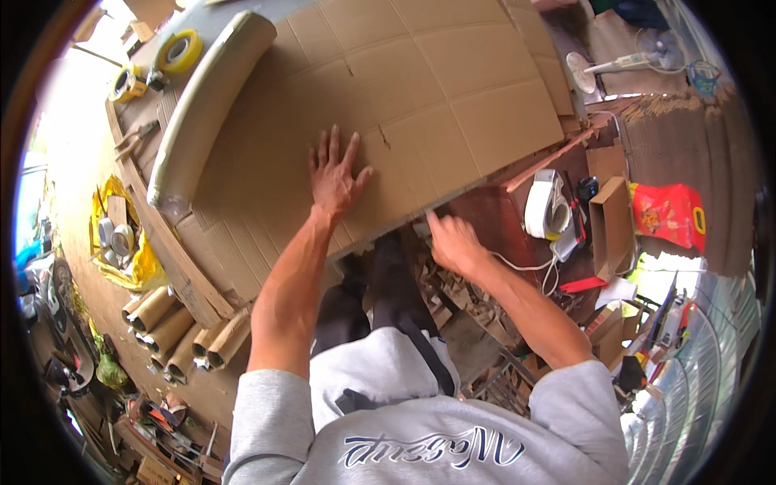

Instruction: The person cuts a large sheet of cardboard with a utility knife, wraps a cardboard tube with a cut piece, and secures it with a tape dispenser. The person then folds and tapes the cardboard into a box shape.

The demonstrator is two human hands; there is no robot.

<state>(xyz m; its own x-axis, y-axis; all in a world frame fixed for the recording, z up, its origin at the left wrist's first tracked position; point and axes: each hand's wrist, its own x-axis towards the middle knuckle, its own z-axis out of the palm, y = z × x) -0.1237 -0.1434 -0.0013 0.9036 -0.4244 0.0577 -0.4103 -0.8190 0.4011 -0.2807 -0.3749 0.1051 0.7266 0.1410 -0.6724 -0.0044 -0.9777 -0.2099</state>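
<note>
A large creased cardboard sheet (436, 137) lies on the work table before me. My left hand (335, 182) rests flat on it, fingers spread. At the sheet's near edge is my right hand (457, 245), its index finger stretched to the edge and its other fingers curled under. What those curled fingers hold, if anything, is hidden. Left of my left hand, a long film-wrapped tube-like roll (210, 113) lies across the sheet, slightly bowed in this view.
Yellow tape rolls (179, 52) and pliers (136, 139) lie at the far left. Below them are a yellow bag (144, 263) and several cardboard tubes (174, 335). On the right stand a white tape dispenser (543, 204), an open cardboard box (610, 229) and a red bag (667, 217).
</note>
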